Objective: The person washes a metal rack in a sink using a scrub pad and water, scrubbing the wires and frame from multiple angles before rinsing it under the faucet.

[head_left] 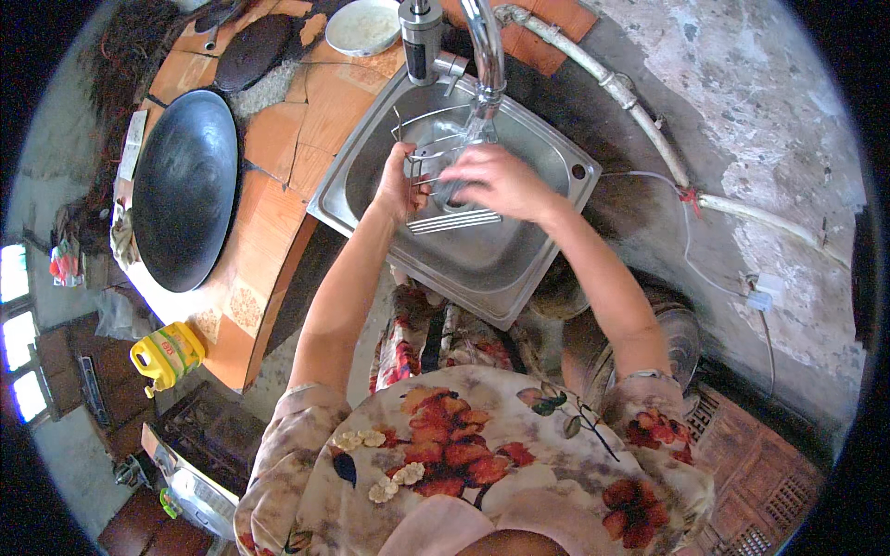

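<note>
A metal wire rack point(454, 221) with parallel bars is held over the stainless-steel sink point(445, 264). My left hand point(400, 183) is closed round the rack's left side. Close to the rack's wires, beneath the running water, is my right hand point(505, 181). Motion blurs its fingers, so I cannot make out whether they grip anything. Water falls from the chrome faucet point(487, 56) at the sink's far side. My hands and the rack hide part of the basin.
Left of the sink, a large black wok point(185, 190) rests on the tiled counter point(271, 232). A yellow jug point(169, 356) is near the counter's front edge. A pale round lid or dish point(363, 26) lies at the back. White pipe point(640, 120) runs along the right wall.
</note>
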`<state>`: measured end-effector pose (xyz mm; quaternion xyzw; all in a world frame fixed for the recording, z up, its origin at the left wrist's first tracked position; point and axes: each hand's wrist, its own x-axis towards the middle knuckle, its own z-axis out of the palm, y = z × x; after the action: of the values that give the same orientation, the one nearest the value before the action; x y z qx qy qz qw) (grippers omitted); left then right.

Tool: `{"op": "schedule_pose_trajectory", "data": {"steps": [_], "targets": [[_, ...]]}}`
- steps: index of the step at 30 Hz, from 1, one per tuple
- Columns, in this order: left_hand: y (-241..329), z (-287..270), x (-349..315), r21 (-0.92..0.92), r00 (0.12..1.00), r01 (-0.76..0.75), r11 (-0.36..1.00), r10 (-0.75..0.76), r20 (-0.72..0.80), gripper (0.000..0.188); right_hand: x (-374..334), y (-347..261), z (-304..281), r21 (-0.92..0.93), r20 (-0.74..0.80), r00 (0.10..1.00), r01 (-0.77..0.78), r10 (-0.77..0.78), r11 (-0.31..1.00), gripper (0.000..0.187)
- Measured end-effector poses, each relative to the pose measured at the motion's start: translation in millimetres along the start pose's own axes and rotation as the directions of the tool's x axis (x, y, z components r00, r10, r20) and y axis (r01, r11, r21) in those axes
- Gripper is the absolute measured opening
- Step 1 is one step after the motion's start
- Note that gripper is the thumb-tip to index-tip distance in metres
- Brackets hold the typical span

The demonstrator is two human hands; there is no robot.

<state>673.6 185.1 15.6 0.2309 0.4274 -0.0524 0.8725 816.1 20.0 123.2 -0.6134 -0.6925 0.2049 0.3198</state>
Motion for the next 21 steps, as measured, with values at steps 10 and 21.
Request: {"op": "schedule_pose_trajectory", "data": {"steps": [10, 21], "targets": [[-12.8, 26.2, 3.8, -0.114, 0.984, -0.17, 0.979, 0.176, 0.04, 0.061, -34.3, 24.2, -19.1, -0.052, -0.38, 0.914, -0.175, 0.142, 0.983, 0.03], [-20.0, 30.3, -15.1, -0.149, 0.998, -0.054, 0.987, 0.047, -0.046, 0.065, -54.6, 26.8, -30.3, 0.348, -0.578, 0.672, -0.312, 0.464, 0.884, 0.027]]}}
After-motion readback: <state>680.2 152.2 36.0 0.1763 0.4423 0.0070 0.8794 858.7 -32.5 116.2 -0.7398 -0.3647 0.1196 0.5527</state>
